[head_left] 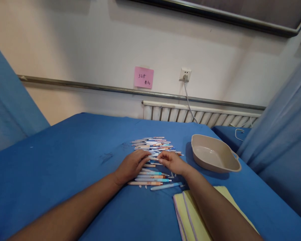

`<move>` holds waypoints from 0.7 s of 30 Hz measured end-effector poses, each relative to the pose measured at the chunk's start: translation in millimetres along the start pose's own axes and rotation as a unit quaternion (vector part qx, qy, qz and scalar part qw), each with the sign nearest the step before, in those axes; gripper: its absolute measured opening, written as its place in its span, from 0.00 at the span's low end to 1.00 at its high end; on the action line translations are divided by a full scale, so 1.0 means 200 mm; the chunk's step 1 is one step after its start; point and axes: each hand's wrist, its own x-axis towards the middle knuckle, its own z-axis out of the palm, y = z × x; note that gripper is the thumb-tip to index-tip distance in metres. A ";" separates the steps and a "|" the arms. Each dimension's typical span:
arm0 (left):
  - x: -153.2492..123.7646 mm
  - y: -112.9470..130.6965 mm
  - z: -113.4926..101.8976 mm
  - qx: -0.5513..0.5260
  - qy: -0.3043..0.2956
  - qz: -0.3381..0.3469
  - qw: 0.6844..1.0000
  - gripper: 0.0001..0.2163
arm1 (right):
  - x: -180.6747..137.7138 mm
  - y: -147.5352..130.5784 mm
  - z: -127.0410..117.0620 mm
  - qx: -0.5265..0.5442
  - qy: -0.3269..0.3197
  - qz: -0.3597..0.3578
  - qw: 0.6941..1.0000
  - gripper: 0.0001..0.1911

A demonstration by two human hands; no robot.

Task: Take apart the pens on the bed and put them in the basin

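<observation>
Several pens (153, 174) in pale blue, orange and white lie side by side in a long stack on the blue cloth. Over the middle of this stack, my left hand (132, 166) is closed around the rear of a pale pen (153, 158). My right hand (172, 162) pinches the other end of the same pen between thumb and fingers. Further pens (153, 143) lie in a heap just beyond my fingers. Close to me, a light blue pen (165, 186) rests slightly askew. Small white bits (142, 186) are scattered beside the pens.
A beige plastic basin (213, 152) stands to the right. A folded yellow towel (193, 214) lies under my right forearm. Behind the blue-covered table (102, 130) are a radiator (175, 112), a metal rail (95, 86) and a plugged-in socket (185, 74). Blue curtains (286, 134) hang at both sides.
</observation>
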 end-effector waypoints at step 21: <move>0.00 -0.02 0.01 -0.011 0.017 -0.013 1.000 0.17 | 0.00 0.01 0.00 -0.067 0.081 -0.048 0.993 0.05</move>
